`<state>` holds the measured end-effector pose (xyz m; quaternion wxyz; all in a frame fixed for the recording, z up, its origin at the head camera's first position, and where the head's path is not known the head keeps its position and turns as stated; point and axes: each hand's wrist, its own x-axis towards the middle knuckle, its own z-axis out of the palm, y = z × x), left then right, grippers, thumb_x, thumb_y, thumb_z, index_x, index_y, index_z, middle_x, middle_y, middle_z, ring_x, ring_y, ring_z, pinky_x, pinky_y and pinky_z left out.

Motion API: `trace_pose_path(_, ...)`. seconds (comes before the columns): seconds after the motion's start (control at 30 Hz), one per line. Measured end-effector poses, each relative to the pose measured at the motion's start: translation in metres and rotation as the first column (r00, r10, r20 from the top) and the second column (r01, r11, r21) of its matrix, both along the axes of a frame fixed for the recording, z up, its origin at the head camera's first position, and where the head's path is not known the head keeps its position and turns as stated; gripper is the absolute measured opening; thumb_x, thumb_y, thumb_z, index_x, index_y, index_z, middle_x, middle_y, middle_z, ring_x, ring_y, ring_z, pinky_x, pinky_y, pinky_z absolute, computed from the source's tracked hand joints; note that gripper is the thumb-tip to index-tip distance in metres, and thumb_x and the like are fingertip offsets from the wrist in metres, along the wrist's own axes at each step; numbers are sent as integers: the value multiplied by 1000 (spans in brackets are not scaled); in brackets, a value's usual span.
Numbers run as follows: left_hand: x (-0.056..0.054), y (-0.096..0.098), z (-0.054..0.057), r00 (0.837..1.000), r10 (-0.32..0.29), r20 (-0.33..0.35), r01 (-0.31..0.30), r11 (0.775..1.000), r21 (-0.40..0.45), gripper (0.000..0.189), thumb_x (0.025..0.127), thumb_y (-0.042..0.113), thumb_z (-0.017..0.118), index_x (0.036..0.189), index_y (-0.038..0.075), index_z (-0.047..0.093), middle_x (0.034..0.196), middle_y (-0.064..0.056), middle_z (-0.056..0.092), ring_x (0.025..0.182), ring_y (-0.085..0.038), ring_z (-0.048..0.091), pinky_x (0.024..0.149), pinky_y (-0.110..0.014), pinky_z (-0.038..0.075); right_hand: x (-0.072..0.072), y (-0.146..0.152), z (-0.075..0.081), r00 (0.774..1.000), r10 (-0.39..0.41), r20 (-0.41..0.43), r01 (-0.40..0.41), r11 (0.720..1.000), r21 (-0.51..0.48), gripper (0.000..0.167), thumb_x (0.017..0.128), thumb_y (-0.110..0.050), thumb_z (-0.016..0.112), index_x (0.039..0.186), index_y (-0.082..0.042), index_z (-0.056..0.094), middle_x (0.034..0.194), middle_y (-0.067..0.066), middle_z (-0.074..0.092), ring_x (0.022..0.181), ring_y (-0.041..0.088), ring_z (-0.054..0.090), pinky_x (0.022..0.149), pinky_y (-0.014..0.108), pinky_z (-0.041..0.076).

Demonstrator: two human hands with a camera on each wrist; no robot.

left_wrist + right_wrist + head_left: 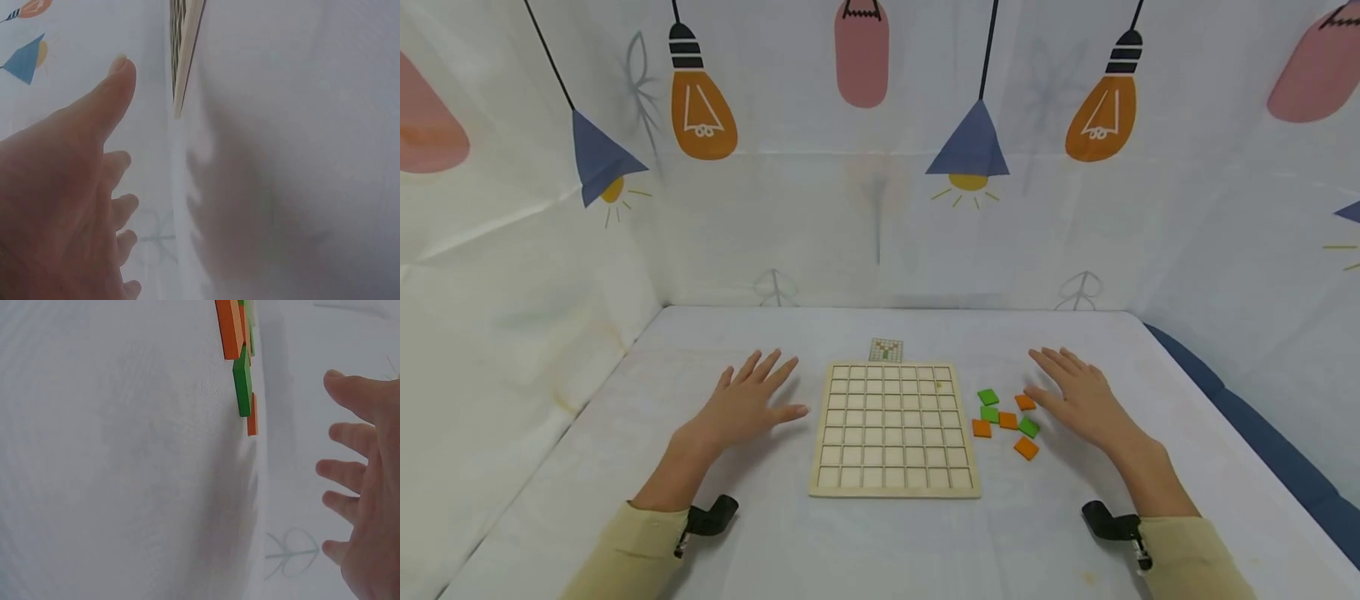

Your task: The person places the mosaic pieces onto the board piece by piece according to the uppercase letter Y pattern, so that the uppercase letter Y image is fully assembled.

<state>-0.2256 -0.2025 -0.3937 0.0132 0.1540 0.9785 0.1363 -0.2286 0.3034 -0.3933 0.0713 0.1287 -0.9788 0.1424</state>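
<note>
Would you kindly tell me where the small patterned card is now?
In the head view, the small patterned card lies at the far edge of the wooden grid board, left of the coloured tiles.

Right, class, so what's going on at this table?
Someone has both hands out over the table, holding nothing. The left hand is beside a wooden grid board; the right hand is near seven loose tiles, three green and four orange, lying to the board's right. A small patterned card lies at the board's far edge.
</note>
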Motion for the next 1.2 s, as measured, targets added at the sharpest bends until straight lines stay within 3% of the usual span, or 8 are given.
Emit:
trace_pose_path(0.27, 4, 14, -2, 1000, -22, 20, 23, 999, -25, 87, 90, 69, 53, 159, 23, 26, 168, -11, 17, 154, -42, 8, 117, -73, 8, 3, -6, 1, 999, 19, 40, -19, 1000, 17, 63, 99, -44, 54, 149, -7, 44, 152, 25, 43, 143, 49, 29, 114, 71, 21)
trace_pose_path(0.77, 9, 29, -8, 984, -79, 162, 76, 997, 24, 88, 88, 72, 54, 159, 27, 27, 168, -8, 18, 155, -39, 11, 120, -70, 8, 8, -17, 7, 986, -12, 165, 7, 999, 33, 57, 93, -40, 65, 138, -5, 57, 141, 25, 55, 131, 47, 46, 106, 68, 39)
trace_pose_path(1.0, 15, 32, -2, 981, -92, 173, 86, 996, 39, 87, 89, 68, 57, 158, 25, 28, 168, -5, 19, 155, -39, 13, 119, -70, 13, 8, -20, 14, 977, -3, 211, -1, 1000, 16, 43, 89, -33, 71, 121, -6, 64, 116, 17, 65, 102, 32, 59, 86, 50, 55)
trace_pose_path(1.2, 17, 33, 1, 977, -121, 175, 111, 992, 64, 85, 90, 62, 61, 158, 21, 30, 167, -7, 22, 153, -42, 15, 118, -71, 13, 8, -22, 16, 962, 8, 274, -7, 1000, -3, 36, 87, -27, 71, 114, -5, 64, 105, 11, 64, 91, 23, 55, 77, 42, 55)
